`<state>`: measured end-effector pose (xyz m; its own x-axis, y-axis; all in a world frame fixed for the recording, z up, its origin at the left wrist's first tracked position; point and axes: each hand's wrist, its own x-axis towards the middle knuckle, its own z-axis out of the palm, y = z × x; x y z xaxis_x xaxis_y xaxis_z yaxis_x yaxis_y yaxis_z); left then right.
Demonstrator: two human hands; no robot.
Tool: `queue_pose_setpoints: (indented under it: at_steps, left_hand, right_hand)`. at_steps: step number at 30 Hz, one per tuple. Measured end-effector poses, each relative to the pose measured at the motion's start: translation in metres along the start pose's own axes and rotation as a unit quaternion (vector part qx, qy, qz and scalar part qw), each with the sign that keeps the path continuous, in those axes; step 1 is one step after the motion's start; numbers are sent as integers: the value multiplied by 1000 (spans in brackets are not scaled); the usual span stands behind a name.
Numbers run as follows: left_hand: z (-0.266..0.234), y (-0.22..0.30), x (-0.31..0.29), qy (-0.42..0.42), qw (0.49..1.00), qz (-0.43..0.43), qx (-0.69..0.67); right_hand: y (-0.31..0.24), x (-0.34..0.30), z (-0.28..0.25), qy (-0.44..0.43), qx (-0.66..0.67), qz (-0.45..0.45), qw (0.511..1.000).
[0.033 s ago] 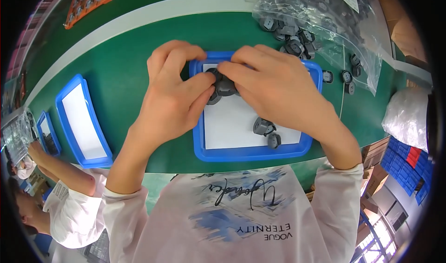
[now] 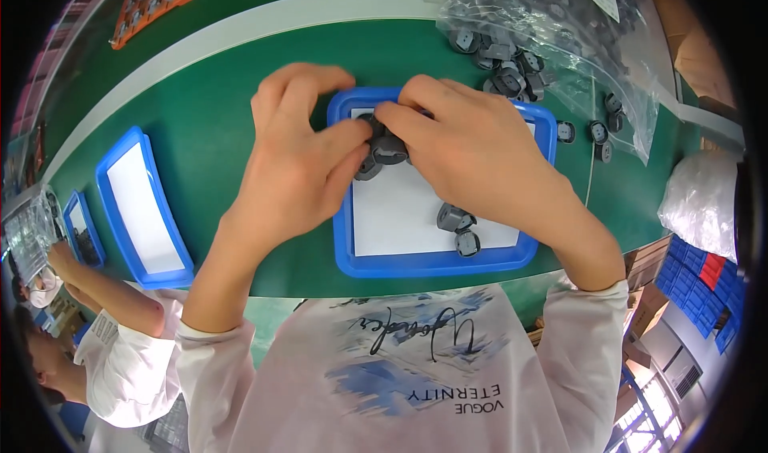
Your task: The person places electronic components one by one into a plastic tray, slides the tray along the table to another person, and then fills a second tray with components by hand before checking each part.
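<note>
A cluster of rounded, dark grey plastic parts (image 2: 390, 151) is sitting between a person's two bare hands, inside the upper left of a rectangular blue plastic tray (image 2: 436, 267). The left hand (image 2: 294, 153) is pinching the cluster's left side between thumb and forefinger, its other fingers curling above. The right hand (image 2: 472, 145) is bending over the opposite side, a fingertip touching the top; its underside is hidden, so whether it is gripping cannot be told.

Beneath both hands, a flat white sheet (image 2: 392, 221) is lining the tray. Just below the right hand, two loose grey parts (image 2: 454, 217) are lying together on it.

Beyond the right hand, up and to the right, a heap of matching grey parts (image 2: 508, 77) is resting at a large clear plastic bag (image 2: 560, 37), which is holding many more. A single grey part (image 2: 565, 131) is lying on the green tabletop (image 2: 232, 93) just outside the tray, to the right of that hand.

Well to the left of the left hand, an empty-looking blue tray with a white lining (image 2: 170, 269) is standing near a smaller blue tray (image 2: 98, 247). A co-worker's hand (image 2: 61, 258) is reaching beside the smaller one, and far above it an orange rack (image 2: 152, 9) is lying.
</note>
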<state>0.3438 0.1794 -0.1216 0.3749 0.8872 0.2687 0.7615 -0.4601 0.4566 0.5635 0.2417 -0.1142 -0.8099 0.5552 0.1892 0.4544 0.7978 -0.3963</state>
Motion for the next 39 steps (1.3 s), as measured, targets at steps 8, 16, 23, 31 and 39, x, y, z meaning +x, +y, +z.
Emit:
queue_pose_setpoints:
  at_steps: [8,16,23,31,39]
  left_hand:
    - [4,-3,7,-35,998,-49,-14]
    - [18,-19,-7,26,998,-13,-49]
    - [25,-18,-13,56,997,-26,-44]
    - [20,-25,-21,48,995,-36,-80]
    - [19,-24,-21,46,996,-19,-75]
  right_hand:
    - [-9,-13,-11,-213,65,157,962]
    - [-22,3,4,-178,-4,182,967]
    - [-13,-1,25,-25,125,152,980]
    - [-18,-17,14,-38,130,150,979]
    - [-12,-9,33,-3,19,36,999]
